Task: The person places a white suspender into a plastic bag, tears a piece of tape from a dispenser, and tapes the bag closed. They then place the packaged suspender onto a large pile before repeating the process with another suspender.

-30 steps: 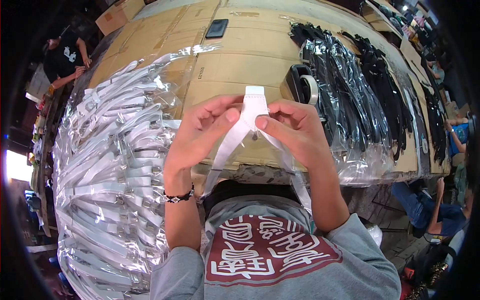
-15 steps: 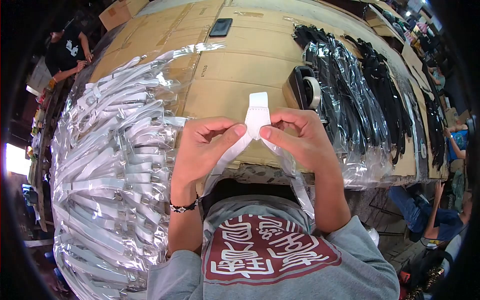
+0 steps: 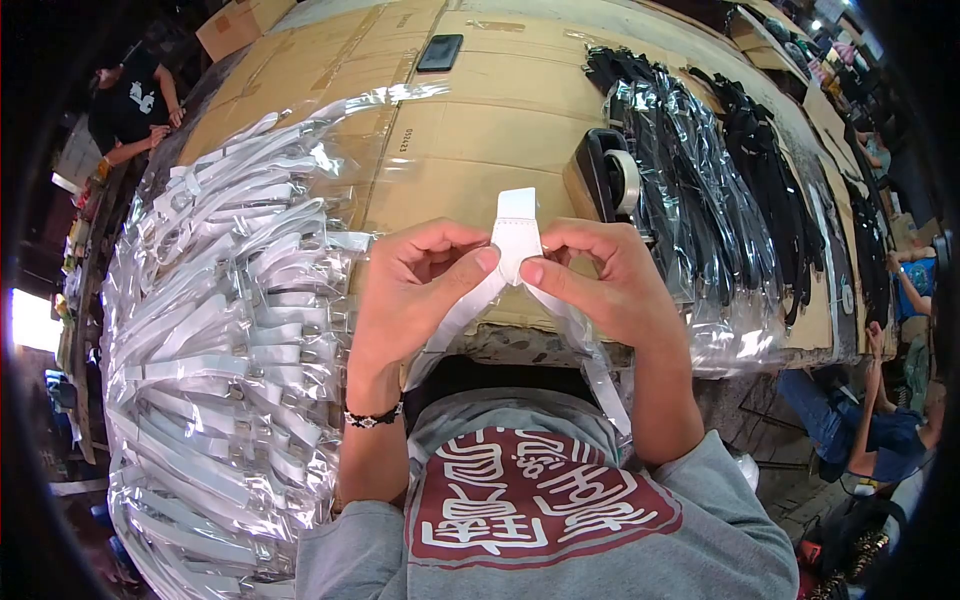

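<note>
A pair of white suspenders (image 3: pixel 517 240) is held up in front of my chest at its stitched joining patch, with a short tab pointing away from me. My left hand (image 3: pixel 425 290) pinches the left edge of the patch between thumb and fingers. On the opposite edge, my right hand (image 3: pixel 610 280) pinches in the same way. Two pale straps hang from the patch towards my lap, one running under each hand. Their lower ends are hidden by my arms and the table edge.
White suspenders in clear bags (image 3: pixel 220 300) cover the table's left side. Black bagged straps (image 3: pixel 690 180) lie at right, beside a tape dispenser (image 3: pixel 605 175). A phone (image 3: pixel 440 53) rests on the cardboard (image 3: pixel 470 130). People are at the far left (image 3: pixel 135 105) and right (image 3: pixel 890 430).
Both hands keep their pinch on the suspenders, almost in place. The tab and patch have tilted slightly. At the right, another person's hand has risen.
</note>
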A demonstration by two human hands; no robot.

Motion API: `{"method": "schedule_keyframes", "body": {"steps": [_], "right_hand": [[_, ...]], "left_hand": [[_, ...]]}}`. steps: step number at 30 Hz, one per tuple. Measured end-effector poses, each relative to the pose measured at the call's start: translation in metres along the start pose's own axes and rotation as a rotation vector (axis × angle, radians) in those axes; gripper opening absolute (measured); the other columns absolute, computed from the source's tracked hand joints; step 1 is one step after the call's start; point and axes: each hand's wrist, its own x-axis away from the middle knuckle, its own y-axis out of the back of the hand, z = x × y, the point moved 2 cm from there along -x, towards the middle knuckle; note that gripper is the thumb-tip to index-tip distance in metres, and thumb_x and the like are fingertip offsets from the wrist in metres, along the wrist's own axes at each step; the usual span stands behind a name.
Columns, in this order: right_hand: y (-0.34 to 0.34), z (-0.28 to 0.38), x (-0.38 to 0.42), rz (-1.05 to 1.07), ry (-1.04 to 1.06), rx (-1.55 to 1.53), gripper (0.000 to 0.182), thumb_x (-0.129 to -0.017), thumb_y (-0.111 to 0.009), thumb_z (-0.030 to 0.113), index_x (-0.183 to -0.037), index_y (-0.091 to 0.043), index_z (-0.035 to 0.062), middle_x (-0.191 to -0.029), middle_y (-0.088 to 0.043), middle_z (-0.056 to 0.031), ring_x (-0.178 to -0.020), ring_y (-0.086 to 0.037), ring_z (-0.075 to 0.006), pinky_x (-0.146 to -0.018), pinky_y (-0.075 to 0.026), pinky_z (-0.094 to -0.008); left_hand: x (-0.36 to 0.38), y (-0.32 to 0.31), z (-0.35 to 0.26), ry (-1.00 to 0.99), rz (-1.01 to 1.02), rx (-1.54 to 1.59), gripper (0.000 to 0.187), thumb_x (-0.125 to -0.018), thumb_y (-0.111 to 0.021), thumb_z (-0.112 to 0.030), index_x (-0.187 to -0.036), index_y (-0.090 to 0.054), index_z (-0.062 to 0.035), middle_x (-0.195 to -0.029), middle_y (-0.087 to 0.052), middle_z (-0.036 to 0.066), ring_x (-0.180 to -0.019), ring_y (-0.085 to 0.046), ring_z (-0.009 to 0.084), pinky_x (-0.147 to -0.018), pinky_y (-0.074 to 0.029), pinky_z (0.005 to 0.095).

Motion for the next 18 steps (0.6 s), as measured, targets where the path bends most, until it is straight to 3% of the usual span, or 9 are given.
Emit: {"method": "schedule_keyframes", "body": {"steps": [6,9,12,16,18], "right_hand": [[0.001,-0.002,-0.001,0.038,0.056,0.013,0.021,-0.088,-0.075,0.016,-0.093,-0.072,-0.0045,-0.072,-0.064,-0.0046,-0.068,-0.054,-0.0097,-0.064,-0.045,-0.0278],[0.005,0.005,-0.002,0.108,0.016,0.037,0.022,-0.088,-0.076,0.016,-0.094,-0.072,-0.0050,-0.072,-0.064,-0.0054,-0.068,-0.054,-0.0103,-0.064,-0.046,-0.0286],[0.009,0.015,-0.003,0.180,-0.050,0.038,0.022,-0.087,-0.076,0.015,-0.095,-0.071,-0.0051,-0.072,-0.065,-0.0056,-0.070,-0.053,-0.0098,-0.065,-0.046,-0.0285],[0.011,0.017,0.001,0.174,0.026,0.029,0.022,-0.088,-0.075,0.014,-0.098,-0.071,-0.0054,-0.077,-0.066,-0.0043,-0.074,-0.054,-0.0077,-0.067,-0.045,-0.0252],[0.007,0.009,0.006,0.092,-0.006,-0.136,0.022,-0.089,-0.075,0.014,-0.100,-0.070,-0.0047,-0.081,-0.067,-0.0023,-0.076,-0.055,-0.0069,-0.068,-0.045,-0.0233]], "left_hand": [[0.000,-0.004,0.000,-0.035,0.011,-0.064,0.014,-0.088,-0.076,-0.003,-0.100,-0.071,0.0032,-0.092,-0.072,0.006,-0.082,-0.064,0.0079,-0.074,-0.051,0.0223],[-0.006,-0.009,-0.007,0.014,0.113,-0.084,0.012,-0.086,-0.078,-0.003,-0.096,-0.072,0.0020,-0.089,-0.072,0.003,-0.080,-0.064,0.0071,-0.073,-0.051,0.0215],[-0.011,-0.003,-0.015,0.050,0.219,-0.171,0.013,-0.084,-0.078,0.002,-0.095,-0.072,0.0012,-0.092,-0.072,0.005,-0.085,-0.066,0.0100,-0.080,-0.053,0.0263],[-0.011,-0.002,-0.015,0.083,0.151,-0.086,0.008,-0.084,-0.078,-0.002,-0.089,-0.072,0.0005,-0.083,-0.071,0.001,-0.078,-0.063,0.0063,-0.073,-0.049,0.0212],[-0.010,0.002,-0.013,0.090,0.130,-0.072,0.008,-0.084,-0.079,-0.002,-0.088,-0.072,0.0002,-0.083,-0.070,0.000,-0.078,-0.062,0.0058,-0.071,-0.049,0.0209]]}}
